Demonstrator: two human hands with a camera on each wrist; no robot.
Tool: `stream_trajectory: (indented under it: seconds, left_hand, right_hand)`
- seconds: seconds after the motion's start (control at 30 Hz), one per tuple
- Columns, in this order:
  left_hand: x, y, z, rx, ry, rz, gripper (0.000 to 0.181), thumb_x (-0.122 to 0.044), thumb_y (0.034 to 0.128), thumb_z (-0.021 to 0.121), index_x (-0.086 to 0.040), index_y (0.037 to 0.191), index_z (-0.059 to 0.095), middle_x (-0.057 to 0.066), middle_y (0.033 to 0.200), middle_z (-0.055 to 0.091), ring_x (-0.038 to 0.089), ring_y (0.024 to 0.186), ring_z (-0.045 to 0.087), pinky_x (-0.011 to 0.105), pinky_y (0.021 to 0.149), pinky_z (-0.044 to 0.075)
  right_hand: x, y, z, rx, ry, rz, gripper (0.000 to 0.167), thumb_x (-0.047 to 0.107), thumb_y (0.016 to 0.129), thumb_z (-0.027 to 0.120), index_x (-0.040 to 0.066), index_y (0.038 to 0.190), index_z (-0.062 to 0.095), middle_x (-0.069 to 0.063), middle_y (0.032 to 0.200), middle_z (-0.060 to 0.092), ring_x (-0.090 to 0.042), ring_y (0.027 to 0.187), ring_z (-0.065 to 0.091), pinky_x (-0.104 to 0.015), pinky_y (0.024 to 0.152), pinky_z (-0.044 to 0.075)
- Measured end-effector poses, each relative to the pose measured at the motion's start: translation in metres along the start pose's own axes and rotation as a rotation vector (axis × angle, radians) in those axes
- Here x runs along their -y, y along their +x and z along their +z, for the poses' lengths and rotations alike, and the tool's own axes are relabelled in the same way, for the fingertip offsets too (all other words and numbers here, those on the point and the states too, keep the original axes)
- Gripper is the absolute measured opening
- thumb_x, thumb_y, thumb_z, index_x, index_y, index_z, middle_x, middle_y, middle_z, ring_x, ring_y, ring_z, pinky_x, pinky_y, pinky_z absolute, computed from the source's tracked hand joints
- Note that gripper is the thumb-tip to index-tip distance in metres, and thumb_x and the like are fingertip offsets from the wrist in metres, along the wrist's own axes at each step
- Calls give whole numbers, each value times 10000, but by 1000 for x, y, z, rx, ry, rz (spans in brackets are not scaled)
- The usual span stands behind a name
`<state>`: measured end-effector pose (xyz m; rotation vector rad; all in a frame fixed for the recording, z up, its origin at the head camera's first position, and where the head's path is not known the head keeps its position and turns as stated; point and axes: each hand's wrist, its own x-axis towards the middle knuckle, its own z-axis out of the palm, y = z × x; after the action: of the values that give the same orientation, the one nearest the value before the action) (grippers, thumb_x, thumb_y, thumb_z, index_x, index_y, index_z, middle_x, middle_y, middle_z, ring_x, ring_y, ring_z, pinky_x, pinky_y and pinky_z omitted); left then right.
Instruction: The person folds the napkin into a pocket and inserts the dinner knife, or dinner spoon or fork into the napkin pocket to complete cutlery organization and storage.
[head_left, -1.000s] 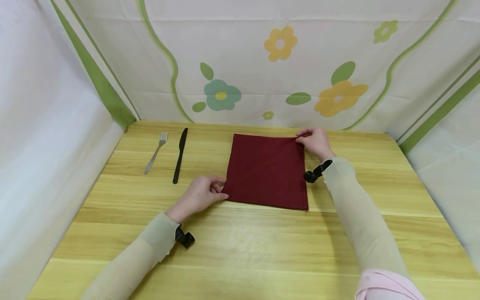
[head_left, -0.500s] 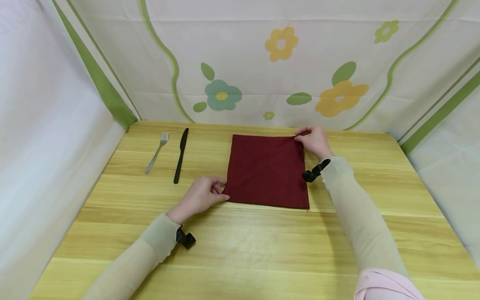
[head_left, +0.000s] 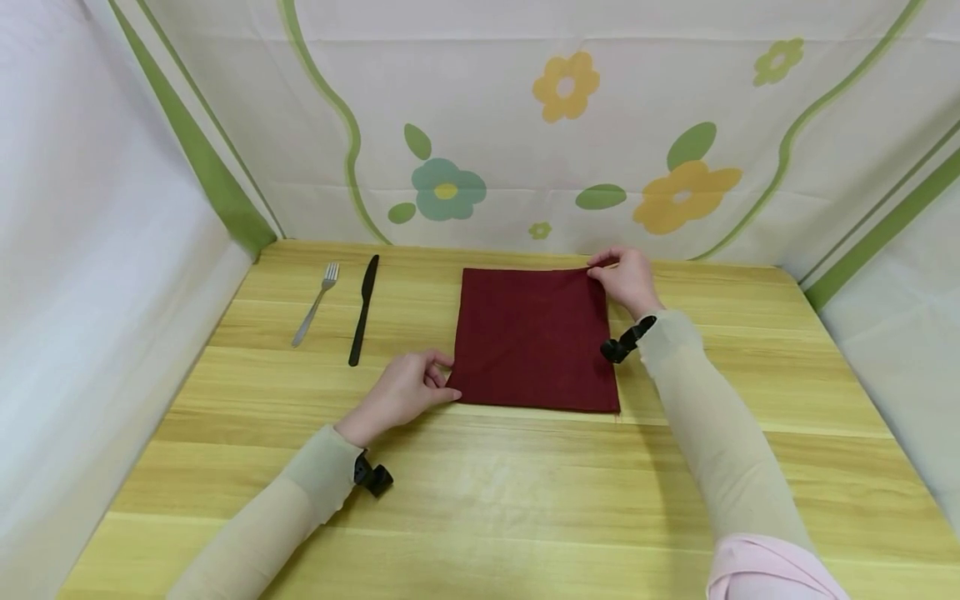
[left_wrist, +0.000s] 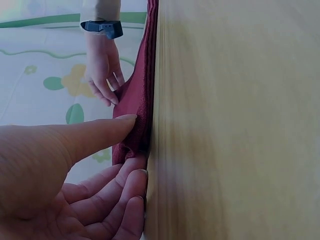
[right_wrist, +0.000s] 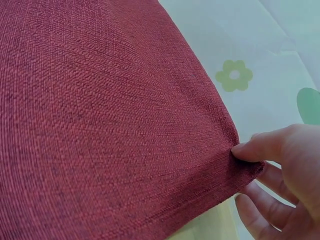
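A dark red cloth napkin [head_left: 534, 342], folded into a square, lies on the wooden table. My left hand [head_left: 408, 387] pinches its near left corner between thumb and fingers. In the left wrist view, several stacked layers of the napkin [left_wrist: 142, 95] show along its edge, with the left thumb on top and fingers beneath. At the far right corner my right hand [head_left: 628, 279] pinches the cloth. The right wrist view shows that corner of the napkin [right_wrist: 220, 170] lifted a little, the right thumb [right_wrist: 260, 145] above and the fingers below.
A silver fork [head_left: 315, 304] and a black knife [head_left: 363, 310] lie side by side at the left of the table [head_left: 510, 500]. White fabric with printed flowers [head_left: 525, 125] hangs behind the table's far edge and along both sides.
The right hand has shifted slightly back and left with its corner, and the napkin has turned a little with it. The left hand has stayed at its corner.
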<state>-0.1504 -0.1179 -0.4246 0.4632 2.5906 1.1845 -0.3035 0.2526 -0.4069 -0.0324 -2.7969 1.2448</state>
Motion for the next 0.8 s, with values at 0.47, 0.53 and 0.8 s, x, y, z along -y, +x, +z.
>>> stream_trajectory:
  seconds: [0.47, 0.53, 0.8]
  left_hand:
    - [0, 1, 0, 2, 1, 0, 451, -190, 871, 841, 15, 1226, 653, -42, 830, 655, 114, 714, 596, 301, 668, 509]
    - [1, 0, -1, -2, -7, 2, 455, -198, 865, 847, 13, 1220, 656, -41, 834, 661, 114, 716, 604, 302, 668, 516]
    - [-1, 1, -8, -82, -46, -14, 514, -247, 848, 865, -9, 1244, 641, 23, 961, 673, 167, 856, 616, 346, 781, 528]
  right_hand:
    - [-9, 6, 7, 43, 17, -1, 319, 79, 943, 726, -32, 1241, 701, -200, 1225, 683, -333, 1121, 635, -426, 919, 515]
    - [-9, 5, 6, 56, 29, 2, 363, 102, 949, 726, -35, 1281, 677, -211, 1260, 666, -343, 1153, 624, -436, 944, 507]
    - [-4, -1, -6, 59, 112, 5, 453, 168, 958, 707, -51, 1345, 621, -241, 1330, 613, -355, 1218, 571, -449, 976, 471]
